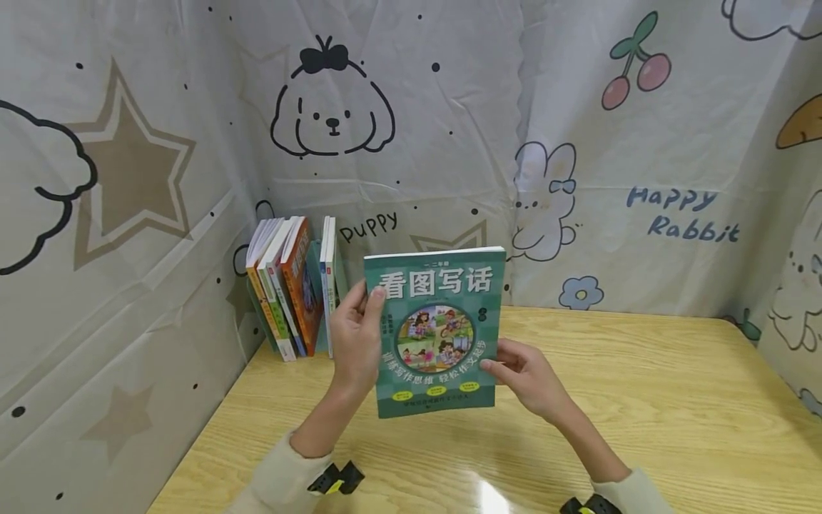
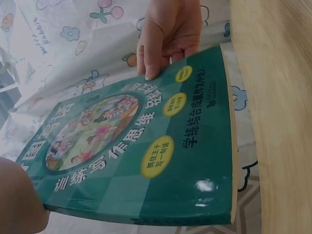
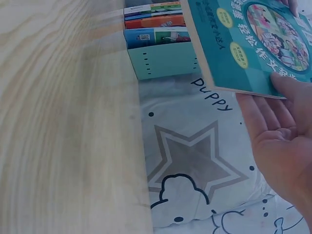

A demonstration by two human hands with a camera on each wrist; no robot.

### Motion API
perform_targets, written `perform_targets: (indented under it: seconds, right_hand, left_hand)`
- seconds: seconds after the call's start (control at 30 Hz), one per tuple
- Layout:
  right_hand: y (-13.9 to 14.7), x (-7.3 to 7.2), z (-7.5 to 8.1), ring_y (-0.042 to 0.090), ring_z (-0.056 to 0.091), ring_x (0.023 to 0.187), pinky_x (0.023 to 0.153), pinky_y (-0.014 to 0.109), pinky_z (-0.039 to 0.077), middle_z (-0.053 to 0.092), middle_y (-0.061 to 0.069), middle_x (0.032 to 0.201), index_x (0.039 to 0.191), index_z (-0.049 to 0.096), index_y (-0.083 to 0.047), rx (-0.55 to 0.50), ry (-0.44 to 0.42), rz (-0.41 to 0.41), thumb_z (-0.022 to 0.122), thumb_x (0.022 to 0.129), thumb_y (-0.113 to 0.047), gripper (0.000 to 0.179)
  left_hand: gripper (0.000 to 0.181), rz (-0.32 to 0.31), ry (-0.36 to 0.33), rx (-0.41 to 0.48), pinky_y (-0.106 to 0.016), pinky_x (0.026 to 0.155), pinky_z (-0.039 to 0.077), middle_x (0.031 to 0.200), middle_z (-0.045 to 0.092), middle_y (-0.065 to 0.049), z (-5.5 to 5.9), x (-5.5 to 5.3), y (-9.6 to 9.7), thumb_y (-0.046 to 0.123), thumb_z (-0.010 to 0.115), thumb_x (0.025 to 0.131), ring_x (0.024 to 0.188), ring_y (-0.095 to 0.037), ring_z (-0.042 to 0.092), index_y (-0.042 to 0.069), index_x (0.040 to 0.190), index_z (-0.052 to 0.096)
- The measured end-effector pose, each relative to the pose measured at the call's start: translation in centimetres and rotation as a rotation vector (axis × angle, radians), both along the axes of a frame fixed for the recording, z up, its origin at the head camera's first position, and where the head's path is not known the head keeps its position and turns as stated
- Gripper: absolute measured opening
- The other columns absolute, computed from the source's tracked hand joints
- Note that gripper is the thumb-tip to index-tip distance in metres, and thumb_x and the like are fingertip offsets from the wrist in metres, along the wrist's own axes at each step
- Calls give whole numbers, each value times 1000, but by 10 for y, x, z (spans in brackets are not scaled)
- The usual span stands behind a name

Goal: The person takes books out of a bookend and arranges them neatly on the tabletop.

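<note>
A green paperback book (image 1: 437,339) with a round picture and Chinese lettering on its cover is held upright above the table, its front toward the head camera. My left hand (image 1: 357,335) grips its left edge, the thumb lying on the cover near the upper corner. My right hand (image 1: 529,375) pinches the lower right edge, thumb in front and fingers behind. In the left wrist view, the book's cover (image 2: 122,141) tilts across the picture between both hands. The right wrist view shows the thumb of my right hand (image 3: 282,131) on the book's cover (image 3: 243,48).
Several books (image 1: 282,285) stand in a green bookend holder (image 3: 163,61) at the table's back left corner, with a gap among them. The wooden table (image 1: 610,400) meets a printed cloth (image 1: 449,143) hanging at the back and left.
</note>
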State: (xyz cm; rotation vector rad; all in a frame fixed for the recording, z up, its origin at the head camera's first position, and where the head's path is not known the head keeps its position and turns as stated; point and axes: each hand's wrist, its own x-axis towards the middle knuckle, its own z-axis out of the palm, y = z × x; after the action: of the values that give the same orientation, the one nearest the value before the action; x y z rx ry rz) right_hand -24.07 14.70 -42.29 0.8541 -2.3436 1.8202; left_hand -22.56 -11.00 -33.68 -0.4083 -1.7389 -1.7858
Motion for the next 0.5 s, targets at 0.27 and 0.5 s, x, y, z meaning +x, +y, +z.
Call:
perform_targets:
  seconds: [0.27,0.5]
  right_hand:
    - [11,4,-4,20,72,85,69,37,60,72,19,100,119,67,7,-41,-44,30,62,100,-8,25]
    - [16,5,-8,22,73,85,69,41,60,72,19,99,117,66,10,-76,-79,64,59,101,-7,25]
  left_hand:
    - [26,-45,-136,0,-24,50,26,63,29,-2,-9,-6,1,17,51,106,52,-12,24,1,123,64]
    - [23,-62,-215,-17,-23,50,28,63,32,-2,-13,-13,-1,16,53,105,53,-11,29,1,117,65]
